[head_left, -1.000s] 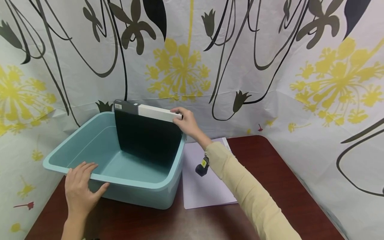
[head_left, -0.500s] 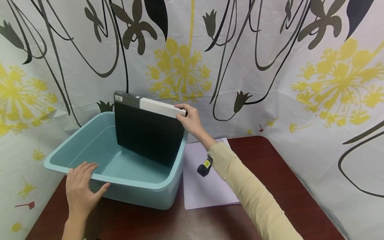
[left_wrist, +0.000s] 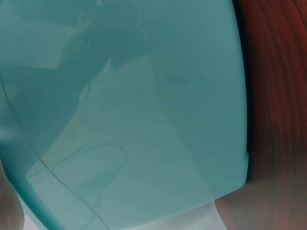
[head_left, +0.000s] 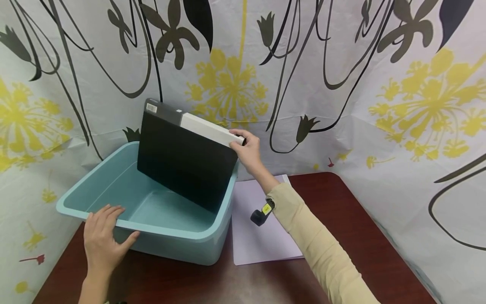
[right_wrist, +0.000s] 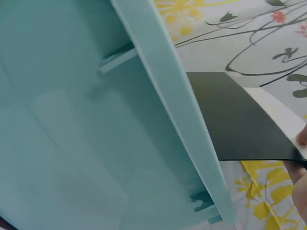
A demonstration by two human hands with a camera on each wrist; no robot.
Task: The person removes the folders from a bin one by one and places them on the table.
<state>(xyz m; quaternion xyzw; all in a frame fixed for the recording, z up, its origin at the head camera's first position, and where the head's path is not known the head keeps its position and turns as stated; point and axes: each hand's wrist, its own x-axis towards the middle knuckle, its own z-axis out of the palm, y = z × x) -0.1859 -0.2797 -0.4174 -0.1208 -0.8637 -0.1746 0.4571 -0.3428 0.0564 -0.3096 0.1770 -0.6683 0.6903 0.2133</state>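
My right hand (head_left: pixel 248 150) pinches a black binder (head_left: pixel 182 162) at the right end of its spine, thumb in front and fingers behind. The spine is dark grey with a barcode sticker and a long white label. It slants up to the left, its lower part inside a light blue plastic tub (head_left: pixel 152 229). In the right wrist view the binder (right_wrist: pixel 240 120) rises past the tub's rim (right_wrist: pixel 172 105). My left hand (head_left: pixel 101 242) holds the tub's near rim, fingers over the edge and thumb against the outside. The left wrist view shows mostly the tub's outer wall (left_wrist: pixel 144 120).
A lilac folder (head_left: pixel 262 236) with a white edge strip lies flat on the dark red wooden table (head_left: pixel 319 194), right of the tub and partly under my right arm. Flower-patterned sheeting (head_left: pixel 341 135) hangs close behind and along the sides.
My right hand has moved up and to the right with the binder. The binder has risen in the tub, its left end lifting most. My left hand has stayed on the rim.
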